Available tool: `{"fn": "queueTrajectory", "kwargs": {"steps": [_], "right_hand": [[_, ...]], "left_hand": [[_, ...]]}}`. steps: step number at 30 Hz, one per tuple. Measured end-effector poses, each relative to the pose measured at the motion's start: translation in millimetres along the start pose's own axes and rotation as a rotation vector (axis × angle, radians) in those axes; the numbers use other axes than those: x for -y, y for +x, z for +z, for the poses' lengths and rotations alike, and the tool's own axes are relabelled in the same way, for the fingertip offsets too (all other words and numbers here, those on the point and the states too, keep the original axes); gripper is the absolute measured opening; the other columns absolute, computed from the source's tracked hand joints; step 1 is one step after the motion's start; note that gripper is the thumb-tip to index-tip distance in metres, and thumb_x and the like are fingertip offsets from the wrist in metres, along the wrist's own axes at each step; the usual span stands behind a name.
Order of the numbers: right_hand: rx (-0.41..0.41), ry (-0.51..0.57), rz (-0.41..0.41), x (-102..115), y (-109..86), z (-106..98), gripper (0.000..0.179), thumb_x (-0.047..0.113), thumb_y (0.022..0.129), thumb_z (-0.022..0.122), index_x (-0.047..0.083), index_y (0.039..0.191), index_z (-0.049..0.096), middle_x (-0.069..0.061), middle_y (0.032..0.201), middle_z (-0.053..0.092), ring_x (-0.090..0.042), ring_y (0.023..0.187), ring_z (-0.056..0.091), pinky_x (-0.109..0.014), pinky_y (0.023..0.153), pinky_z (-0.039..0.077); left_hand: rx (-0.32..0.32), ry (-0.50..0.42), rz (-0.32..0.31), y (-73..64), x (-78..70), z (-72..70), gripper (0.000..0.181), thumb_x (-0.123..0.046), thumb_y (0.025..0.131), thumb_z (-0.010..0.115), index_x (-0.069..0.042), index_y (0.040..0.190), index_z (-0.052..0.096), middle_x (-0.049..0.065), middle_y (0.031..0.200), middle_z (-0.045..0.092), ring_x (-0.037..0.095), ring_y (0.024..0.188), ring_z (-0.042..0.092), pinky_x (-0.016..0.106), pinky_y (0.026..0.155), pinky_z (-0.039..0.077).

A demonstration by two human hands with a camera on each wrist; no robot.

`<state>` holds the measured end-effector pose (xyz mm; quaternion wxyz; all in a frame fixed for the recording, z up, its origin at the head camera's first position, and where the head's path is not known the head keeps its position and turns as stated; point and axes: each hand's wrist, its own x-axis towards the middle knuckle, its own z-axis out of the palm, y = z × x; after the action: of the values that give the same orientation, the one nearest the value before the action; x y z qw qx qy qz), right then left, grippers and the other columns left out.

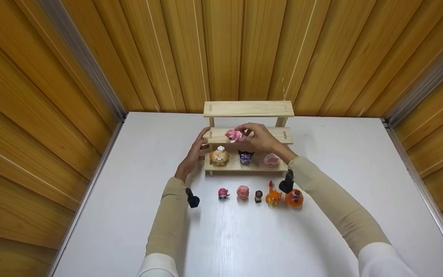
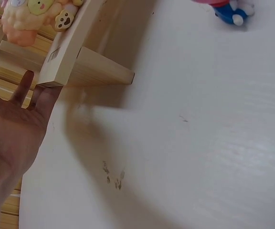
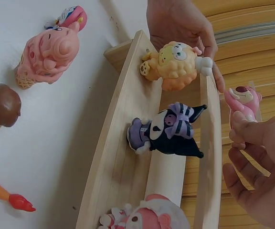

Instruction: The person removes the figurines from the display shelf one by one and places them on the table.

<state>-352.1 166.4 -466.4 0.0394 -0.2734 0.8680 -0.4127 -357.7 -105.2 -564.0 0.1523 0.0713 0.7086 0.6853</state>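
Note:
My right hand (image 1: pixel 262 138) pinches a pink bear figurine (image 1: pixel 233 135) between thumb and fingers, over the middle tier of a small wooden shelf (image 1: pixel 249 109). In the right wrist view the bear (image 3: pixel 245 100) is tilted, its lower part covered by the fingers. My left hand (image 1: pixel 195 154) is at the shelf's left end, fingers extended along the side; in the left wrist view this hand (image 2: pixel 13 129) has its fingertips at the wood. On the bottom tier stand a fluffy orange figurine with a white top (image 1: pixel 219 157), a black-hooded purple figurine (image 1: pixel 245 157) and a pink-and-white figurine (image 1: pixel 271 160).
On the white table (image 1: pixel 229 238), a row of figurines stands before the shelf: a red-capped one (image 1: pixel 223 193), a pink one (image 1: pixel 243 192), a small brown-haired one (image 1: pixel 258 196), an orange one with a red-tipped tail (image 1: pixel 273 198) and a round orange one (image 1: pixel 294 197). Wood-look walls (image 1: pixel 221 50) enclose the table.

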Motion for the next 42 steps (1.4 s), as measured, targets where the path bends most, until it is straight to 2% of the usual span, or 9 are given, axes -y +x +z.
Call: {"fn": "queueTrajectory", "kwargs": {"steps": [5, 14, 17, 20, 24, 26, 34, 42], "right_hand": [[-0.018, -0.015, -0.037, -1, -8.5, -12, 0.037, 0.001, 0.092, 0.071, -0.003, 0.129, 0.066, -0.025, 0.122, 0.069, -0.041, 0.103, 0.066, -0.051, 0.091, 0.053], [-0.039, 0.011, -0.026, -9, -34.4, -29, 0.038, -0.006, 0.092, 0.068, -0.005, 0.13, 0.064, -0.026, 0.127, 0.067, -0.041, 0.109, 0.064, -0.055, 0.096, 0.052], [-0.048, 0.018, -0.021, -12, -42.1, -34, 0.038, -0.006, 0.092, 0.068, -0.005, 0.13, 0.064, -0.026, 0.127, 0.067, -0.041, 0.108, 0.064, -0.055, 0.096, 0.053], [-0.049, 0.023, -0.005, -15, -51.1, -40, 0.038, -0.005, 0.092, 0.068, -0.004, 0.13, 0.065, -0.025, 0.126, 0.068, -0.039, 0.107, 0.065, -0.047, 0.092, 0.055], [-0.047, 0.015, 0.014, -16, -62.6, -46, 0.037, -0.002, 0.094, 0.068, -0.002, 0.131, 0.065, -0.023, 0.124, 0.068, -0.036, 0.105, 0.064, -0.028, 0.082, 0.052], [-0.048, 0.013, 0.023, -16, -68.4, -49, 0.037, 0.0, 0.094, 0.069, -0.001, 0.131, 0.065, -0.023, 0.124, 0.068, -0.035, 0.106, 0.063, -0.025, 0.08, 0.051], [-0.044, -0.017, 0.043, -19, -92.7, -60, 0.037, 0.003, 0.095, 0.068, 0.001, 0.132, 0.065, -0.02, 0.128, 0.067, -0.032, 0.106, 0.064, -0.03, 0.086, 0.053], [-0.045, -0.086, 0.042, -25, -115.6, -69, 0.038, 0.003, 0.093, 0.071, 0.002, 0.131, 0.066, -0.018, 0.118, 0.071, -0.031, 0.103, 0.065, -0.028, 0.083, 0.053]], "left_hand": [[-0.007, 0.005, -0.001, 1.1, -1.3, 2.0, 0.051, -0.04, 0.109, 0.029, -0.046, 0.159, 0.025, 0.007, 0.166, 0.028, 0.044, 0.146, 0.038, 0.062, 0.109, 0.041], [-0.008, 0.002, 0.005, -0.2, -1.2, 3.3, 0.051, -0.038, 0.109, 0.031, -0.045, 0.159, 0.027, 0.006, 0.167, 0.03, 0.046, 0.147, 0.036, 0.066, 0.115, 0.033], [-0.013, 0.006, -0.004, 0.5, -1.4, 3.2, 0.051, -0.039, 0.108, 0.032, -0.046, 0.158, 0.028, 0.005, 0.166, 0.031, 0.045, 0.147, 0.036, 0.065, 0.113, 0.035], [-0.013, 0.02, -0.025, 1.0, -1.5, 4.2, 0.05, -0.042, 0.108, 0.032, -0.05, 0.157, 0.027, 0.006, 0.165, 0.031, 0.043, 0.147, 0.038, 0.064, 0.11, 0.037], [-0.019, 0.03, -0.032, 0.2, -1.4, 3.7, 0.052, -0.042, 0.107, 0.032, -0.049, 0.158, 0.027, 0.006, 0.167, 0.028, 0.042, 0.148, 0.036, 0.065, 0.11, 0.037], [-0.024, 0.032, -0.031, -0.2, -0.9, 3.3, 0.053, -0.042, 0.106, 0.032, -0.048, 0.158, 0.026, 0.006, 0.167, 0.027, 0.042, 0.148, 0.034, 0.066, 0.11, 0.036], [-0.025, 0.03, -0.024, -3.3, 0.6, 4.3, 0.054, -0.044, 0.106, 0.032, -0.047, 0.159, 0.026, 0.004, 0.168, 0.026, 0.044, 0.148, 0.034, 0.068, 0.111, 0.034], [-0.015, 0.02, -0.014, -4.2, 0.6, 4.4, 0.053, -0.042, 0.106, 0.032, -0.047, 0.158, 0.027, 0.005, 0.166, 0.029, 0.042, 0.148, 0.036, 0.066, 0.11, 0.037]]}}
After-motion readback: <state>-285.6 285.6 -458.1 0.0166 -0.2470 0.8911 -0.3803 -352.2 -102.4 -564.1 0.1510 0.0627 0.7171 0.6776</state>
